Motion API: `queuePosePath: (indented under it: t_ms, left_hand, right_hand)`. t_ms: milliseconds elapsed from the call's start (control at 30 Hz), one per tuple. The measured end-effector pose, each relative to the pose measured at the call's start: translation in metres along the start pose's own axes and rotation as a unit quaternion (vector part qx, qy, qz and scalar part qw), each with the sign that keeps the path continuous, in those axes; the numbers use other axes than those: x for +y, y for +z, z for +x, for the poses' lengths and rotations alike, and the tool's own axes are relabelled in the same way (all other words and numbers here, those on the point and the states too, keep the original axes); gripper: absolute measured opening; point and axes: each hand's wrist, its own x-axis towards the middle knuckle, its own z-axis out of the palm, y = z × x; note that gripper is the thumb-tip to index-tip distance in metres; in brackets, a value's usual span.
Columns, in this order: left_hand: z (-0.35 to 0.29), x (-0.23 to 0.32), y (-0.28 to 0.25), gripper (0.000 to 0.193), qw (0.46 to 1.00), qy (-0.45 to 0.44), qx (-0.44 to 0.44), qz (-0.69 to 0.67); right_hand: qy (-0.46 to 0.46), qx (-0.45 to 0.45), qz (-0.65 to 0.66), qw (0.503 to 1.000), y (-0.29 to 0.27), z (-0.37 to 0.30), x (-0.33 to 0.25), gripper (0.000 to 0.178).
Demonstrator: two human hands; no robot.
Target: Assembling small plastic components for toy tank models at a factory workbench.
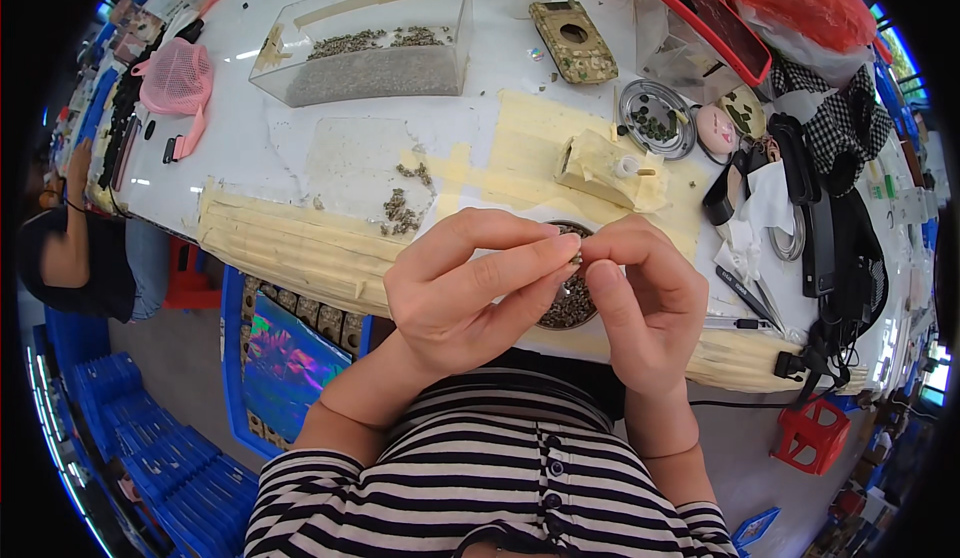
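My left hand (470, 288) and my right hand (645, 303) meet over a round dish of small grey-brown parts (570, 306) at the table's front edge. Between my left thumb and fingertips is a tiny pale metallic piece (577, 258). The right thumb and forefinger are pinched beside it; whether they grip the same piece is hidden. Just behind the hands stands a block wrapped in cream tape (610, 173) with a small white nozzle-like top. Little heaps of similar parts (402, 213) lie to the left.
A clear box (365, 83) with more parts stands at the back left, near a pink mesh strainer (178, 78). To the right are a metal dish with dark green pieces (682, 130), tweezers (745, 296) and black straps. A person (85, 248) sits at the far left.
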Motion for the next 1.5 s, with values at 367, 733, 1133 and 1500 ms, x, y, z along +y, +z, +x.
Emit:
queuePosePath:
  t_ms: [367, 733, 1133, 1500]
  left_hand:
    - [0.001, -0.001, 0.001, 0.025, 1.000, -0.004, 0.015, 0.022]
    - [-0.003, 0.000, -0.001, 0.026, 1.000, -0.024, -0.001, 0.011]
    - [-0.014, 0.000, -0.006, 0.025, 0.984, -0.077, -0.137, 0.080]
    - [0.013, -0.036, -0.077, 0.009, 0.943, -0.146, -0.006, 0.299]
  right_hand:
    - [-0.113, 0.035, -0.142, 0.983, 0.002, 0.002, 0.001, 0.015]
    - [-0.075, 0.068, -0.108, 0.989, 0.002, -0.002, 0.004, 0.010]
    - [-0.077, 0.067, -0.141, 0.985, 0.000, -0.003, 0.004, 0.008]
    - [-0.078, 0.065, -0.125, 0.987, 0.001, -0.004, 0.005, 0.005]
